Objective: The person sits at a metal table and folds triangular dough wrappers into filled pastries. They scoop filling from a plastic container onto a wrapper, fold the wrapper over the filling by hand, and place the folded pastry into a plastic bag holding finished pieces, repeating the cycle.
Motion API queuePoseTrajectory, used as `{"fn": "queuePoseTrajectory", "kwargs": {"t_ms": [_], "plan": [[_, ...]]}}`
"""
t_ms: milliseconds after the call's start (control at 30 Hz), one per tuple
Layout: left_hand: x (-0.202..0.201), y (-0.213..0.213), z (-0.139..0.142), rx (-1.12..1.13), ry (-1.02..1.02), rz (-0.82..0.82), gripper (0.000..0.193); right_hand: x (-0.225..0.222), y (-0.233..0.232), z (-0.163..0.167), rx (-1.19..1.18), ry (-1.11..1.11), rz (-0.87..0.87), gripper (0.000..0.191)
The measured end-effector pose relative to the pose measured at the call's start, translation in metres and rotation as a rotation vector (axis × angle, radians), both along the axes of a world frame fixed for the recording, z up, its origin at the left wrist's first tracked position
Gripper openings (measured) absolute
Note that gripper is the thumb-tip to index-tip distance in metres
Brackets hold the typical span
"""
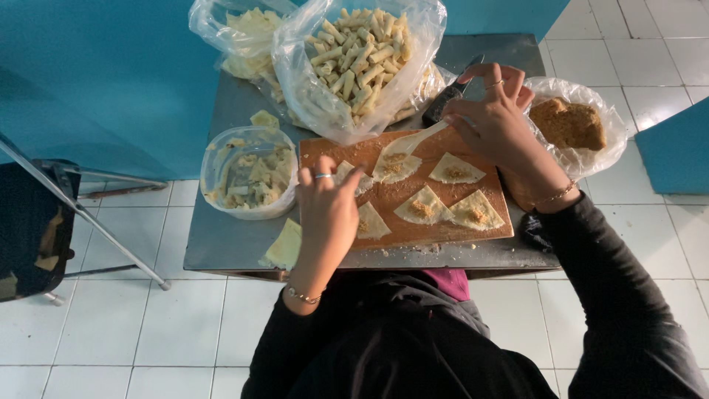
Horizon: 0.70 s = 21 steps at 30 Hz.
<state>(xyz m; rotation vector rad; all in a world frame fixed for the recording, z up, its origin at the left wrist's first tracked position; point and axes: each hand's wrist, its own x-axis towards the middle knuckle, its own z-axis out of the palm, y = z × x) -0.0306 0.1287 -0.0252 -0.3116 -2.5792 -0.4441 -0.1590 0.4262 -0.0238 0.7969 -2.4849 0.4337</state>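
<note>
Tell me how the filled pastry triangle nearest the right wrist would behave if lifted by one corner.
The triangle looks thin and lies flat on the wooden board, so it would probably droop. Its filling sits in a loose central mound, so tilting might spill it. It seems light; the right hand lifts a similar sheet by its tip.

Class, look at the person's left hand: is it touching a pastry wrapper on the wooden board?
Touching. The head view shows the left hand with fingertips pressed on a pastry wrapper lying on the wooden board.
</note>
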Motion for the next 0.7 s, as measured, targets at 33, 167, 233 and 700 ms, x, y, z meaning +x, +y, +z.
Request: {"fn": "queuePoseTrajectory", "kwargs": {"t_ms": [33, 167, 233, 700], "plan": [[0.004, -0.007, 0.002, 0.004, 0.010, 0.011, 0.047, 0.001, -0.004, 0.000, 0.002, 0.007, 0.006, 0.009], [0.012, -0.025, 0.004, -0.003, 0.030, 0.046, 0.047, 0.013, -0.038, -0.002, 0.016, -0.045, 0.011, 0.008], [0.011, -0.028, 0.001, -0.011, 0.024, 0.054, 0.050, 0.021, -0.056, 0.000, -0.026, -0.034, 0.065, 0.008], [0.010, -0.031, -0.021, -0.081, -0.037, 0.080, 0.062, 0.054, -0.092, 0.024, -0.072, 0.036, 0.094, 0.005]]}}
